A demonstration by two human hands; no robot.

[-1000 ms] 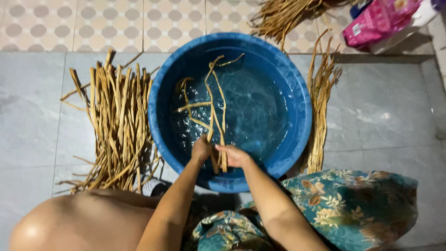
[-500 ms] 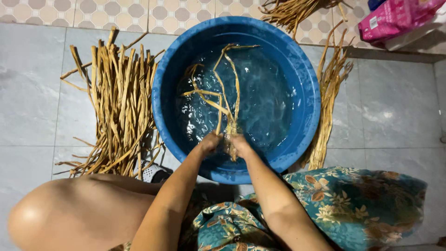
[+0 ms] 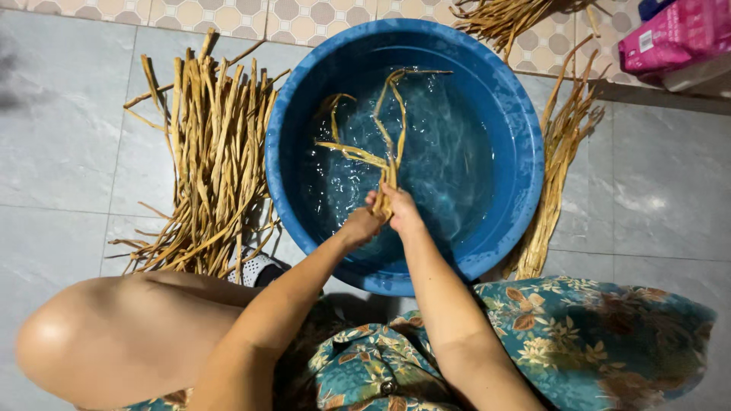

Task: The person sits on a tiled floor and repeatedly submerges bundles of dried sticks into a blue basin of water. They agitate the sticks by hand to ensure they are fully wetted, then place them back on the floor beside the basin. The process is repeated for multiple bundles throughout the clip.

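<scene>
A big blue round basin (image 3: 518, 137) of water stands on the tiled floor. Both hands reach into it over the near rim. My left hand (image 3: 361, 224) and my right hand (image 3: 399, 210) are closed side by side on one end of a small bundle of tan fibre strips (image 3: 378, 125). The strips fan out from the hands across the water toward the far rim, some bent and curling.
A large heap of dry tan strips (image 3: 205, 160) lies left of the basin, a thinner bunch (image 3: 560, 160) right of it, more at the top (image 3: 502, 15). Pink packages (image 3: 670, 38) sit top right. My bare knee (image 3: 114, 335) and floral cloth (image 3: 579, 342) fill the foreground.
Both hands have moved further into the basin and come together on the bundle. The strips have shifted in the water and the surface ripples.
</scene>
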